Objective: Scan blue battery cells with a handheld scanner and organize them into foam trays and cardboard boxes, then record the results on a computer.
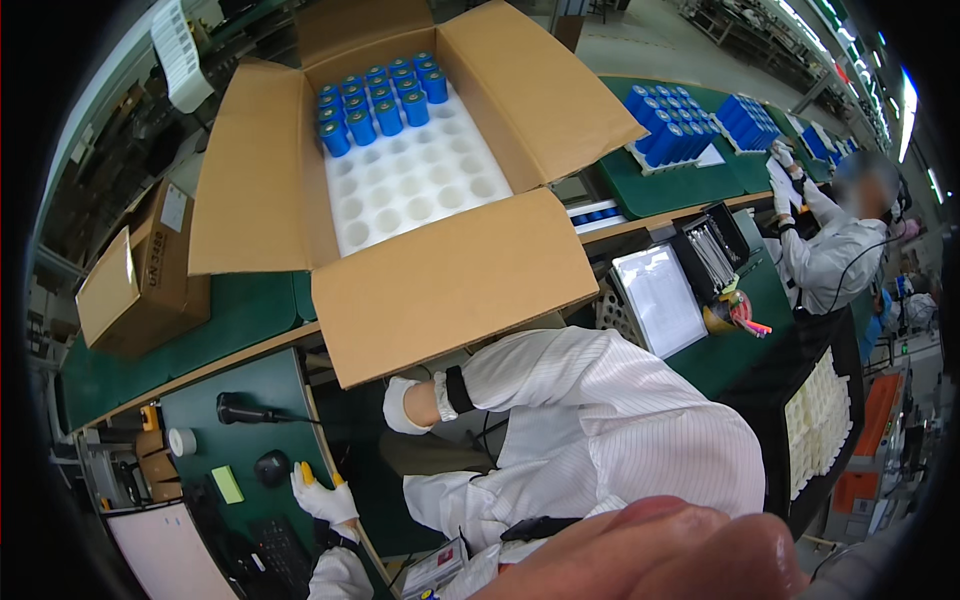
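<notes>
My left hand [323, 497], in a white glove with yellow fingertips, rests by the desk edge near a black computer mouse [271, 468]. Its finger and thumb are apart, and nothing shows between them. My right hand [404, 406], in a white glove, hangs low beneath the front flap of a cardboard box; its fingers are hidden. That open cardboard box [455, 285] holds a white foam tray [410, 190] with round recesses. Blue cylindrical battery cells [388, 116] stand upright in its far rows, while the nearer recesses hold none. A black handheld scanner [240, 409] lies on the desk.
A smaller carton [150, 265] sits left of the big box. The desk holds green sticky notes [227, 485], a white roll [182, 442], a keyboard [275, 555] and a monitor [170, 552]. At right are blue cell blocks [668, 125], a document folder [660, 300] and a co-worker [840, 235].
</notes>
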The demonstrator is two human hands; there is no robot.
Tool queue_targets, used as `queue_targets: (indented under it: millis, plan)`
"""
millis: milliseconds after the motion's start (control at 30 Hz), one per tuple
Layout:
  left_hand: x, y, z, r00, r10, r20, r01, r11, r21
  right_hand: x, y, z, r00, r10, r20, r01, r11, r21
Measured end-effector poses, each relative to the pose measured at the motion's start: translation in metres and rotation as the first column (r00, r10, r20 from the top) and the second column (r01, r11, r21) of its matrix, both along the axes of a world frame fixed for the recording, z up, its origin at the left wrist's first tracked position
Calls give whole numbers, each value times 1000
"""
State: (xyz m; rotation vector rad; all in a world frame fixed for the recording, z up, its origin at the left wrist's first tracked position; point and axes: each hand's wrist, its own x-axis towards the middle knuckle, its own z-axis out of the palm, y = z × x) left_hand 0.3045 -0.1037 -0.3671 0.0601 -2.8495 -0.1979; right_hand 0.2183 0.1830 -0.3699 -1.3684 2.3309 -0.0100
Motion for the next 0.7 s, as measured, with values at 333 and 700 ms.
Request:
queue_targets:
  millis: [333, 700]
  plan:
    - [1, -1, -6, 996, 19, -85, 5, 964, 267, 38, 46, 144, 991, 64, 120, 27, 773, -634]
    - [3, 160, 282, 634, -253, -731, 753, -16, 658, 134, 164, 322, 803, 339, 490, 570, -195, -798]
